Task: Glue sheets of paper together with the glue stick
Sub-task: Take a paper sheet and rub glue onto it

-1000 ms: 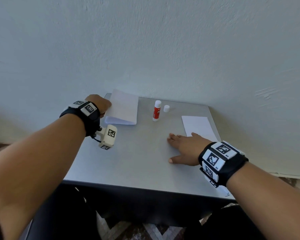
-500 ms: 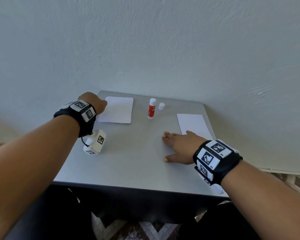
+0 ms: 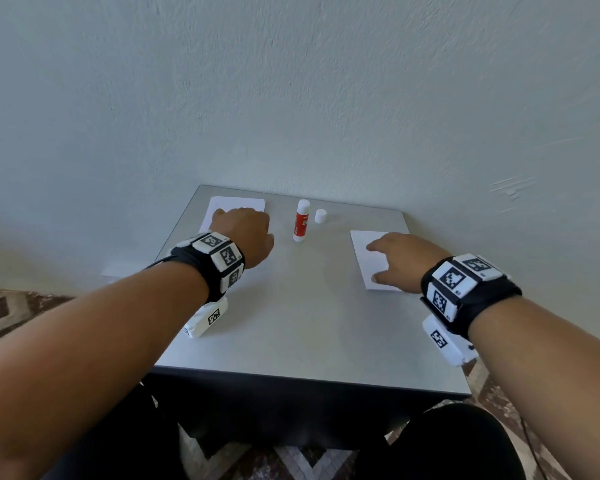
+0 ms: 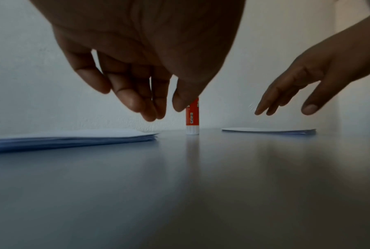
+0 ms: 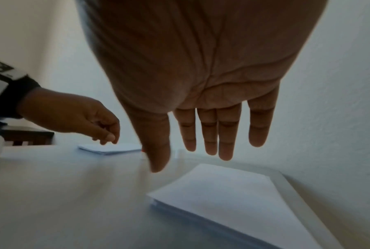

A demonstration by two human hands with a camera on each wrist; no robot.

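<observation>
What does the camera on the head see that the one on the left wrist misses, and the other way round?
Only the head view shows the small white cap beside the glue stick, the marker wristbands and the whole table. Only the left wrist view shows that the left hand hangs above the left paper stack, fingers loosely curled and holding nothing. Both show the glue stick upright, both stacks, and the right hand over the right paper stack.

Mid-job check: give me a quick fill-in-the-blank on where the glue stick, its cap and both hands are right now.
1. The glue stick stands ____ on the table.
2. Its cap is ____ the stick.
3. The right hand is over the ____ stack of paper.
4. The left hand holds ____.

Missing words: upright; off; right; nothing
</observation>
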